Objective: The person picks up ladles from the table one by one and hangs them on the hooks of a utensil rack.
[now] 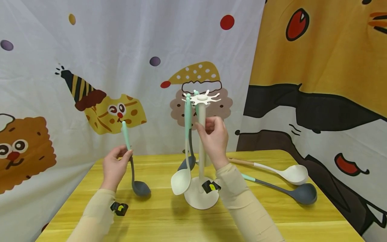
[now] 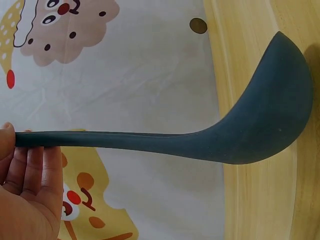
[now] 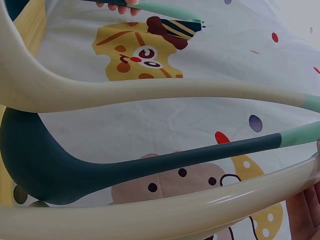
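My left hand (image 1: pixel 114 168) pinches a dark grey ladle (image 2: pixel 270 110) with a mint handle, thumb on one side and fingers on the other. The ladle hangs upright, bowl down, low over the table's left part. My right hand (image 1: pixel 215 139) grips the post of a cream utensil rack (image 1: pixel 201 161) below its hooked top. Two utensils with mint handles hang on the rack's left side: a cream ladle (image 1: pixel 180 182) in front, and a dark ladle (image 3: pixel 35 160) behind it, partly covered in the head view.
On the wooden table (image 1: pixel 163 222), right of the rack, lie a white ladle (image 1: pixel 294 174) with a wooden handle and another dark ladle (image 1: pixel 303 194) with a mint handle. A cartoon-printed curtain (image 1: pixel 127 43) hangs behind the table.
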{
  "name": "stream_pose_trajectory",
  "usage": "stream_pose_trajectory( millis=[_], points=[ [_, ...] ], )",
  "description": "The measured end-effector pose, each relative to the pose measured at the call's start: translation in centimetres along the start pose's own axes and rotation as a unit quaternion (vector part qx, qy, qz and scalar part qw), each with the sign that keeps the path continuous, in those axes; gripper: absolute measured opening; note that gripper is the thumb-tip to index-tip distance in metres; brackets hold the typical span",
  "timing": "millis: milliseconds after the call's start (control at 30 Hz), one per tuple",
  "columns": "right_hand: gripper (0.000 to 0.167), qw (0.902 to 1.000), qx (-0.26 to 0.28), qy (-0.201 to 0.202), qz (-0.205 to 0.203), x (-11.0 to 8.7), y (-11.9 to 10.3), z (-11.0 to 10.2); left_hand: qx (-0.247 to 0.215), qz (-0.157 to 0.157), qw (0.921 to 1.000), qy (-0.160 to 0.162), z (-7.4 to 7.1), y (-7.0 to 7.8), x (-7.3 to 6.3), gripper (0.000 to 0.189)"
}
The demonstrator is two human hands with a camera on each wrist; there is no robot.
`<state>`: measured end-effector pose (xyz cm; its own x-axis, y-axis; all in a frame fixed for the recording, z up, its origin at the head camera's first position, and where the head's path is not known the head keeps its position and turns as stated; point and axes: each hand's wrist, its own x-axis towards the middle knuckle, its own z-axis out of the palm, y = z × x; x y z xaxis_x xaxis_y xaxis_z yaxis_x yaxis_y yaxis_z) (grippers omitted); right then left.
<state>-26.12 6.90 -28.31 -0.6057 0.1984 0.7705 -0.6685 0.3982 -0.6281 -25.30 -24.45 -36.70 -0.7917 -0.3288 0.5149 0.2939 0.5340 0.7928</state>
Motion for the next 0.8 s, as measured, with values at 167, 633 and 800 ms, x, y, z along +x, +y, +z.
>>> stream_pose_trajectory(
  millis=[167, 633, 800],
  points=[
    [0.030, 1.0000, 0.003, -0.001, -0.002, 0.0, 0.1, 0.0, 0.012, 0.010, 0.9999, -0.002, 0.2, 0.0, -0.1, 0.023],
    [0.030, 1.0000, -0.002, 0.002, -0.007, 0.0, 0.1, 0.0, -0.054, 0.041, 0.9965, -0.049, -0.5, 1.6, -0.4, 0.025],
    [0.030, 1.0000, -0.001, 0.001, -0.006, 0.0, 0.2, 0.1, -0.141, 0.076, 0.9797, -0.120, -1.3, 2.5, -0.3, 0.025]
  ],
)
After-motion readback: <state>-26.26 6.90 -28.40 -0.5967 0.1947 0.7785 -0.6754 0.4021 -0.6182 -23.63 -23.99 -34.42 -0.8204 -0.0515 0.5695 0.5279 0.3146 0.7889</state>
